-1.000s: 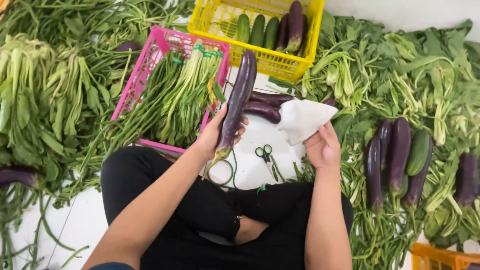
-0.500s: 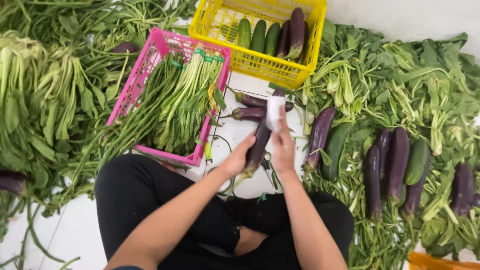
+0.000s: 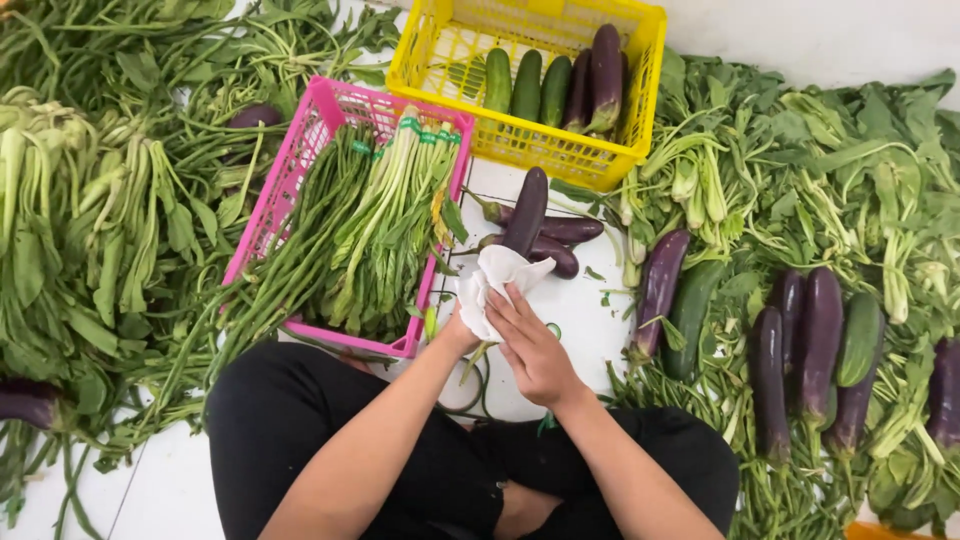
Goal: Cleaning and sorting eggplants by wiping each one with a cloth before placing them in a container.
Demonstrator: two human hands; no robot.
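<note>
A long purple eggplant (image 3: 528, 210) points away from me, its near half wrapped in a white cloth (image 3: 488, 282). My right hand (image 3: 535, 348) presses the cloth around the eggplant from the right side. My left hand (image 3: 455, 330) holds the eggplant's stem end from the left and is mostly hidden under the cloth. Both hands are above the white floor, just in front of my crossed legs in black trousers.
A pink crate (image 3: 300, 140) of bundled greens stands to the left. Behind it, a yellow crate (image 3: 520, 140) holds cucumbers and eggplants. Two eggplants (image 3: 572, 232) lie on the floor behind the hands. Leafy greens (image 3: 90, 230) are piled left and right, with eggplants and cucumbers (image 3: 820, 335) on the right.
The cloth went from my raised right hand onto the eggplant's upper part, then slid down to its near end. The eggplant has dropped lower, toward my legs.
</note>
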